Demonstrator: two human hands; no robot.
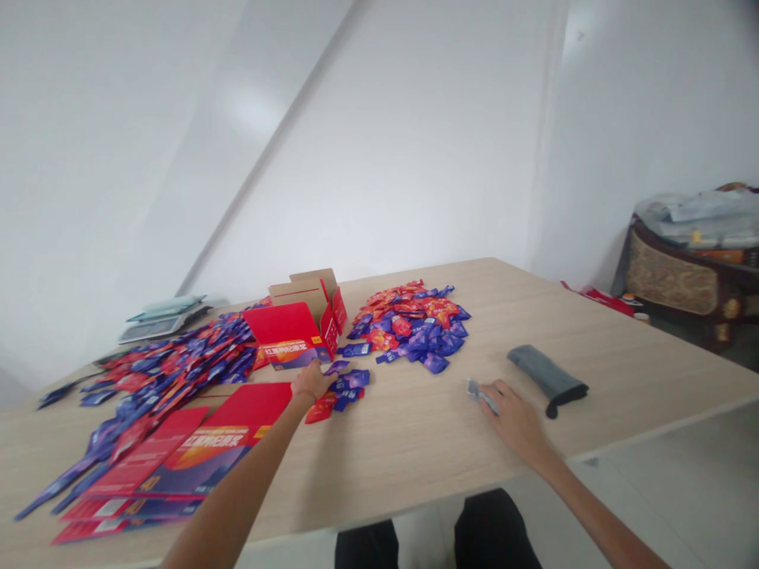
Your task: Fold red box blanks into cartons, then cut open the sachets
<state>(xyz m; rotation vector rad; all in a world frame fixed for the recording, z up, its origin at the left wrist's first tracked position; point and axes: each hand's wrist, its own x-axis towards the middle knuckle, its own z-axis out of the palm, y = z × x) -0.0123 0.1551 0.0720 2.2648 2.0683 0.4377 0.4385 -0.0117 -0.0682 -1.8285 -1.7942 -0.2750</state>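
My left hand point(313, 381) reaches to a small group of purple and red sachets point(349, 387) in front of an open red box point(292, 332). Its fingers are closed at the edge of a purple sachet. Further right, my right hand point(504, 407) rests low over the table with its fingers wrapped round a small grey-and-white object point(481, 395), whose kind is unclear. A grey cloth pouch point(546, 375) lies just to the right of that hand. Behind the small group spreads a larger heap of red and purple sachets point(415, 320).
Flat red cartons point(207, 450) are stacked at the table's left front. Beyond them lies a long pile of sachets point(171, 371), with papers point(163, 320) at the back left. A carved chair point(676, 269) holding bags stands at the right.
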